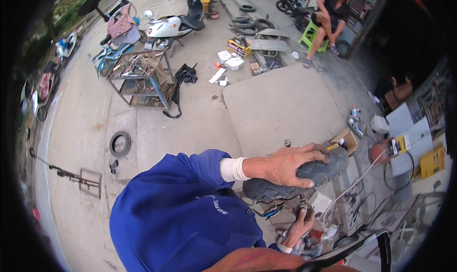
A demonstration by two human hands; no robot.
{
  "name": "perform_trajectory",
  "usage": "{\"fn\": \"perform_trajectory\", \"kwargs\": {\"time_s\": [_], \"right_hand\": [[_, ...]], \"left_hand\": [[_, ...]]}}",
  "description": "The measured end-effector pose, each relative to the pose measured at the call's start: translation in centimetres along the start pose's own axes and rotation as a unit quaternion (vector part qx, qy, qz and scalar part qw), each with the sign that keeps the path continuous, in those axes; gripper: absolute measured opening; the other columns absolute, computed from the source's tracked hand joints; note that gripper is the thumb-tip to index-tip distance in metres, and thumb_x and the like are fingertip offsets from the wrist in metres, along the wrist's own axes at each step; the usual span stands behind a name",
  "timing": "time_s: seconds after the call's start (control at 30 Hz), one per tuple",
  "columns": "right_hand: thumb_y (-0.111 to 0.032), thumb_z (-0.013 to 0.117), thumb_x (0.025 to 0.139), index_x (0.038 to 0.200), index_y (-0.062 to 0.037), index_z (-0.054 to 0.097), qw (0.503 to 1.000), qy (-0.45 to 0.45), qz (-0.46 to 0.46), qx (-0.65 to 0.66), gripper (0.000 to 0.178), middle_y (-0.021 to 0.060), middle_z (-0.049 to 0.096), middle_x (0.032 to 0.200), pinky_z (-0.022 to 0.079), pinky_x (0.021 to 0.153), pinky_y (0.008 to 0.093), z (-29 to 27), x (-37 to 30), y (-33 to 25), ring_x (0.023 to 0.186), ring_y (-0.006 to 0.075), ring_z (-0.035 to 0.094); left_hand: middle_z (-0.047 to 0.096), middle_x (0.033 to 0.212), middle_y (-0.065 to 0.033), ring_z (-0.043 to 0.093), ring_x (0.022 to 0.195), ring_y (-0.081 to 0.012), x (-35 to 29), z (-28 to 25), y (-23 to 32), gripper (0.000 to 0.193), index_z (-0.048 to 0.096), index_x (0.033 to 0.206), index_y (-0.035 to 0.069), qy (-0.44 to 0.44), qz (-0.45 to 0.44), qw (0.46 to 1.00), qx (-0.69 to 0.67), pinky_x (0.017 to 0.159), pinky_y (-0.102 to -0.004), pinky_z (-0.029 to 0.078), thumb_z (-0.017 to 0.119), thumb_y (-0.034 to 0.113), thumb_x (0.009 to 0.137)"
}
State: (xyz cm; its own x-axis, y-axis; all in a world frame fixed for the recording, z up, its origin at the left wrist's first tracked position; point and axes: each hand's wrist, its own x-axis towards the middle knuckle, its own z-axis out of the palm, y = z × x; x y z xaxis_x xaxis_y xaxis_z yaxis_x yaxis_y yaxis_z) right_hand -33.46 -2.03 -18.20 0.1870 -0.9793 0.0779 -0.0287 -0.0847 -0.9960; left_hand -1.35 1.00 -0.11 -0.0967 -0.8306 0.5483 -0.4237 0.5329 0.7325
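Observation:
A black motorcycle tyre (336, 166) with chunky tread stands upright in front of me. Over its top lies my left hand (284, 166), fingers curled across the tread and thumb pressed on the near side. My right hand (300, 227) is lower down, beside the wheel's near side. Its fingers are closed round a small dark part that is too hidden to name. Blue sleeves with white cuffs cover my forearms. A pale hose (350, 186) runs close to the tyre.
A tool cart (164, 93) stands at upper left, near a white scooter (166, 27). A loose tyre (120, 144) lies at left. Someone sits on a green stool (310, 35). An open cardboard box (351, 141), yellow cases (432, 161) and cables crowd the right.

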Motion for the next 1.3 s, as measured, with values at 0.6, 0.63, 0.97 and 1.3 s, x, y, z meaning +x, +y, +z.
{"fn": "perform_trajectory", "kwargs": {"time_s": [0.6, 0.63, 0.97, 1.3], "right_hand": [[-0.028, 0.060, 0.113, 0.127, 0.0062, 0.069, 0.981, 0.009, -0.018, -0.195, 0.038, 0.0116, 0.074, 0.097, 0.054, 0.074, 0.0341, 1.0, -0.4, -1.7, 0.081, 0.0185, 0.064], [-0.032, 0.057, 0.114, 0.119, 0.0060, 0.070, 0.972, 0.030, -0.004, -0.234, 0.041, 0.0168, 0.073, 0.088, 0.054, 0.089, 0.0422, 1.4, 0.1, -1.3, 0.079, 0.0259, 0.063], [-0.036, 0.052, 0.113, 0.126, 0.0008, 0.067, 0.917, 0.004, -0.053, -0.395, 0.042, 0.0308, 0.073, 0.099, 0.028, 0.122, 0.0623, 0.5, -0.2, -1.6, 0.108, 0.0570, 0.061], [-0.036, 0.063, 0.108, 0.121, 0.0007, 0.066, 0.909, -0.002, -0.109, -0.401, 0.039, 0.0295, 0.072, 0.095, 0.052, 0.080, 0.0526, 1.4, -0.5, -2.9, 0.092, 0.0511, 0.069]], "left_hand": [[0.049, 0.157, -0.0134, 0.060, 0.135, -0.0376, 0.0, -0.4, 0.5, 0.072, 0.055, 0.149, 0.014, -0.021, -0.057, 0.998, 0.015, 0.106, -0.0484, 0.054, 0.083, 0.034, 0.086], [0.048, 0.158, -0.0132, 0.060, 0.136, -0.0375, -0.4, -0.9, 0.9, 0.072, 0.055, 0.150, 0.014, -0.005, -0.053, 0.998, 0.015, 0.108, -0.0480, 0.053, 0.083, 0.034, 0.086], [0.049, 0.160, -0.0163, 0.058, 0.140, -0.0388, 0.5, -1.0, 1.1, 0.069, 0.057, 0.149, 0.011, -0.009, -0.040, 0.999, -0.015, 0.113, -0.0456, 0.051, 0.084, 0.031, 0.089], [0.052, 0.156, -0.0245, 0.056, 0.142, -0.0388, 0.4, -1.0, 0.5, 0.070, 0.058, 0.148, 0.006, -0.004, -0.032, 0.999, -0.041, 0.116, -0.0461, 0.049, 0.087, 0.032, 0.090]]}}
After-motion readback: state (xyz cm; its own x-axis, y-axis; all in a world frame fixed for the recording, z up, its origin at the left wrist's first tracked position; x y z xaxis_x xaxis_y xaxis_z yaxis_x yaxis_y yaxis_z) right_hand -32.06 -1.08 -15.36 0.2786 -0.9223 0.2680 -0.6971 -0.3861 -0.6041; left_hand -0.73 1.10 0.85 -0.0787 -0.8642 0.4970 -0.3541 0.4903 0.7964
